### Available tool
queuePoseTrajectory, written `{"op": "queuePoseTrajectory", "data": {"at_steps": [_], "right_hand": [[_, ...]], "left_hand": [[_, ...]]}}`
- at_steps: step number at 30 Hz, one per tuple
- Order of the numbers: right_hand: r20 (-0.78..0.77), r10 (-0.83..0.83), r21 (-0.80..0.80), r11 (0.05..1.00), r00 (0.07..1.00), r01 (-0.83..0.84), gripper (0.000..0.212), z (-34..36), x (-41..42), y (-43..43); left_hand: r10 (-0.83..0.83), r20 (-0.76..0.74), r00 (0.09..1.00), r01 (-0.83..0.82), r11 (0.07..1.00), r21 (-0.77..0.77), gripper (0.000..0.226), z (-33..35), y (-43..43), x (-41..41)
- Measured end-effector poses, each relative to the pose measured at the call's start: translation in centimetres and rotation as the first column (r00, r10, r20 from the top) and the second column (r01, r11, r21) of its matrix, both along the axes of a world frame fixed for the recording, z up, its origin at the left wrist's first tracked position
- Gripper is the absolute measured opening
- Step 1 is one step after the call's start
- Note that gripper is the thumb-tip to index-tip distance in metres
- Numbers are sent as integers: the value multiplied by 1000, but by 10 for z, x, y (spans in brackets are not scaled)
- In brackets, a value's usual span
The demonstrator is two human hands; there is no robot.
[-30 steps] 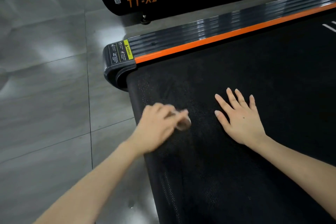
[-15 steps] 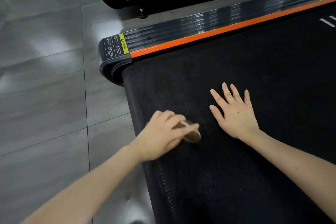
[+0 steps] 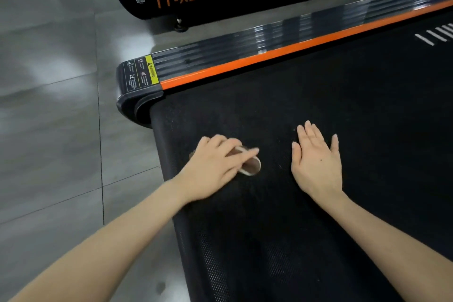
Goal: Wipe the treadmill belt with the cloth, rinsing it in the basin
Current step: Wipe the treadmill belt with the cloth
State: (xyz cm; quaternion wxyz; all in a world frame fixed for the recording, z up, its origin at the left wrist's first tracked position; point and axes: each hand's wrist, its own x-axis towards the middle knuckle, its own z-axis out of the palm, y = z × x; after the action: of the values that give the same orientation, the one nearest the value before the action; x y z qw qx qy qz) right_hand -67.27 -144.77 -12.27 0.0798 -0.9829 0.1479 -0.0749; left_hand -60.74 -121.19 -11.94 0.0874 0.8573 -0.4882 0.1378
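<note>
Head view: the left hand (image 3: 215, 167) is curled over a small brownish cloth (image 3: 251, 167) and grips it down on the treadmill belt (image 3: 318, 95), near the belt's left edge. The wad pokes out at the hand's 3 o'clock; the rest is hidden under the fingers.

The right hand (image 3: 317, 167) lies flat, palm down, fingers straight, holding nothing. It sits at 3 o'clock from the cloth, apart from it.

The cloth is likely light, soft and easily bunched, and it probably drags on the textured belt. Best held as a wad under the fingers.

The left forearm enters from 7 o'clock, the right from 5 o'clock, both wrists low.

The orange stripe (image 3: 269, 54) and warning label (image 3: 143, 73) are toward 12 o'clock. The basin is not in view.
</note>
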Motion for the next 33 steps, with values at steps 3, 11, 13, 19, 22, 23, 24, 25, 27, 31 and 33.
{"op": "queuePoseTrajectory", "data": {"at_steps": [3,11,13,19,22,23,24,25,27,31,33], "right_hand": [[-25,4,-53,999,1000,-5,63,-5,2,-1],[-77,22,-58,998,997,-27,54,-5,3,-3],[-89,22,-47,999,996,-26,53,-2,3,-3],[-119,16,-53,998,993,-23,53,0,3,-1],[-132,23,-57,998,991,-30,53,3,2,-2],[-139,28,-49,998,990,-35,52,4,2,-2],[-152,39,-38,998,988,-45,52,7,2,-2],[-166,62,-28,997,984,-68,51,9,-1,-2],[-184,138,-15,990,973,-143,50,13,-16,-4],[-217,269,-18,960,938,-280,60,16,-100,-23],[-252,314,-26,943,916,-331,68,19,-144,-43]], "left_hand": [[176,3,984,-176,984,-7,46,5,-18,80],[373,-73,925,-372,928,28,42,6,-50,135],[306,-72,949,-308,951,-13,41,3,-38,107],[91,-78,993,-95,995,-42,42,3,10,-42],[-59,-137,989,57,998,-14,47,7,20,-131],[-102,-162,981,101,995,-17,46,7,21,-157],[-136,-179,974,133,991,-26,45,8,23,-175],[-156,-182,971,155,988,-19,44,9,23,-182],[-139,-141,980,147,988,45,44,11,21,-171],[232,-136,963,-235,972,-12,42,12,7,-113],[309,-156,938,-315,949,-11,39,11,0,-108]]}}
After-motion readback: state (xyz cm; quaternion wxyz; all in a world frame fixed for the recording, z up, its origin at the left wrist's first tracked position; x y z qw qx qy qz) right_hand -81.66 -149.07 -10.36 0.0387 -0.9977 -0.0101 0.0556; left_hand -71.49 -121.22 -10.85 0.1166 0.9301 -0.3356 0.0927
